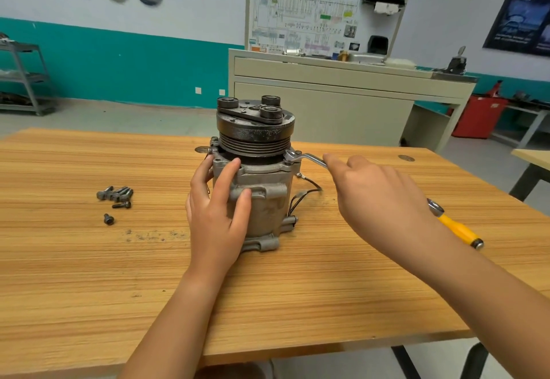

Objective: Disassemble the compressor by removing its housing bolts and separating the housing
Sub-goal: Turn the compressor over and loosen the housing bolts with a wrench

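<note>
Splayed and nearly straight, the fingers of the left hand (217, 203) press flat against the near-left side of the compressor (268, 209). The index tip rests on the upper flange and the thumb on a lug lower down; nothing is pinched.

Over at the left of the wooden table (89, 274), a small heap of loose bolts (116, 194) lies well apart from the compressor. One more single bolt (108, 218) sits alone just nearer.

The left forearm rises from the near edge with the wrist straight. The compressor stands upright near the table's middle, its black pulley (256, 137) on top.

A wrench (309, 157) sits on a bolt at the right of the upper flange, its handle reaching right. The right hand (378, 197) comes in from the near right with its back to the camera. Its fingers stretch toward that handle, which vanishes beneath them. The thumb is hidden, so whether this hand clamps the wrench or merely pushes on it cannot be told.

Further right, a yellow-handled tool (458, 227) lies on the table, its head partly covered by the right forearm.
</note>
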### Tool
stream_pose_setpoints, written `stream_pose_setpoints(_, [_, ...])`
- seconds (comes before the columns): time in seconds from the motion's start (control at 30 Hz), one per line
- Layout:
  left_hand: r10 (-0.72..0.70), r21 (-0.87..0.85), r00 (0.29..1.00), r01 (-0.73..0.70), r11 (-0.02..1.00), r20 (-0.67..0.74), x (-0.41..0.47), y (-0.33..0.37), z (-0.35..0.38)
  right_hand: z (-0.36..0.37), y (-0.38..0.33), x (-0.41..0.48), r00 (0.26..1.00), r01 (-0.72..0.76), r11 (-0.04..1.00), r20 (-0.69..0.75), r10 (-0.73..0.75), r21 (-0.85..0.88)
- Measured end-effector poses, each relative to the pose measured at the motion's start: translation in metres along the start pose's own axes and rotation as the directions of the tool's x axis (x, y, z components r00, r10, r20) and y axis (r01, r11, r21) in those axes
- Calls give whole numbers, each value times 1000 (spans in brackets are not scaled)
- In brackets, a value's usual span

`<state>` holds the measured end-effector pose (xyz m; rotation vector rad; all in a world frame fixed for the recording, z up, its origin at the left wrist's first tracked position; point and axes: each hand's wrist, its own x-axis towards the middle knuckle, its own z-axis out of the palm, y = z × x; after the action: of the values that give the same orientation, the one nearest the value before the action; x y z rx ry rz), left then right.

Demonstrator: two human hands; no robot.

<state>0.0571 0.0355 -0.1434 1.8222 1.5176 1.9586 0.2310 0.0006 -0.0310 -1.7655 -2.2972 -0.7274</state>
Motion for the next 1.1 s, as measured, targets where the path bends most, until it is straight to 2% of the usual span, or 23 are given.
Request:
stream_pose_setpoints(0.13, [3, -1, 1000, -3, 1000, -1, 0, -1, 0, -26, -10, 3, 986, 95, 989, 144, -78, -113])
stream_pose_setpoints(0.27, [3, 1, 1000, -3, 1000, -6, 0, -2, 1, -39, -33, 8, 962, 171, 978, 235, -140, -118])
stream_pose_setpoints(0.4, [5, 20, 1000, -5, 1000, -6, 0, -2, 0, -41, -34, 10, 951, 231, 964, 240, -196, -130])
stream_pose_setpoints(0.63, [23, 69, 1000, -22, 997, -11, -1, 0, -1, -17, 32, 46, 914, 406, 881, 128, -386, -242])
stream_pose_setpoints(0.7, [47, 86, 999, -46, 995, -6, 0, -2, -2, -3, 53, 59, 882, 466, 850, 48, -469, -247])
stream_pose_setpoints(0.77, [67, 85, 998, -68, 994, 7, 1, -5, -3, 13, 67, 69, 832, 533, 828, -67, -550, -173])
stream_pose_setpoints(0.83, [78, 74, 997, -79, 994, 17, 1, -8, -5, 36, 71, 81, 774, 573, 810, -240, -585, -127])
stream_pose_setpoints(0.97, [72, 60, 997, -74, 995, 32, 2, -8, -5, 67, 48, 99, 716, 534, 845, -520, -466, -22])
stream_pose_setpoints(1.03, [61, 56, 997, -63, 996, 37, 2, -7, -5, 71, 38, 103, 723, 508, 860, -566, -396, 48])
stream_pose_setpoints(1.1, [51, 43, 998, -53, 998, 41, 1, -7, -6, 65, 36, 100, 753, 432, 883, -612, -239, 186])
